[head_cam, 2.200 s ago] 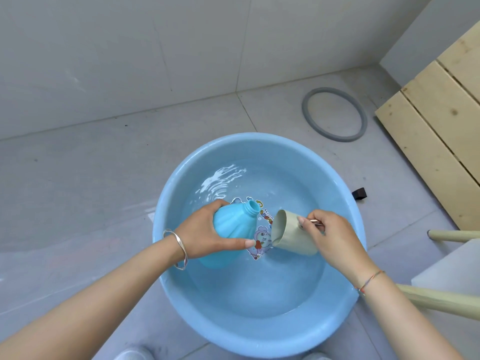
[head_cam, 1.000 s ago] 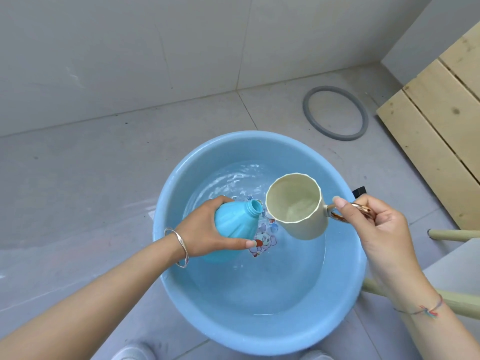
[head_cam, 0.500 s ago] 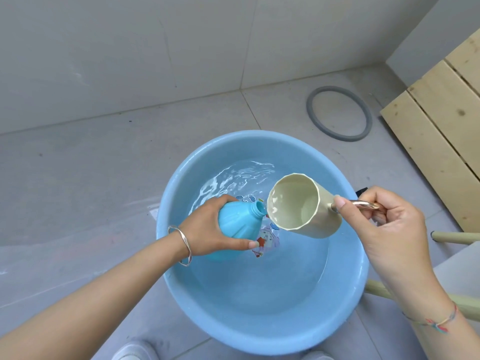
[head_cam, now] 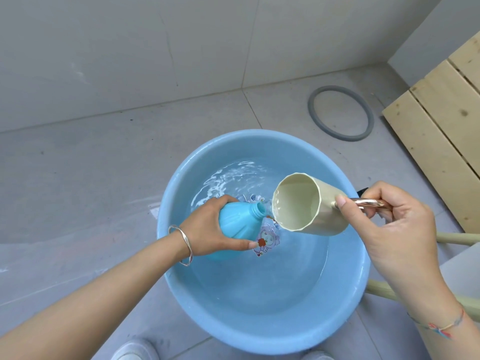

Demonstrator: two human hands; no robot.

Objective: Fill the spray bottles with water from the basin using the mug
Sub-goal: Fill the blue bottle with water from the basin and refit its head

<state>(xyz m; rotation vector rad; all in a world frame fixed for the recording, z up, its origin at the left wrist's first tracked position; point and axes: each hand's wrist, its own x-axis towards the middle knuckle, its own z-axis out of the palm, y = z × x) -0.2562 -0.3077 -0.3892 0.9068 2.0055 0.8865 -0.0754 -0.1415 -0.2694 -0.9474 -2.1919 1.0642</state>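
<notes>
The left hand [head_cam: 210,227] grips a blue bottle [head_cam: 239,222], tilted over the basin [head_cam: 181,281] of water. Just right of it, the right hand [head_cam: 394,229] holds the mug [head_cam: 311,206] by its handle, rim tipped beside the bottle's open neck.

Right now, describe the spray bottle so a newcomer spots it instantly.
Find the big light-blue basin on the grey tiled floor. Over its water, the left hand holds the spray bottle tilted, open neck toward the cream mug in the right hand. It alone is turquoise, capless and threaded at the neck.
</notes>
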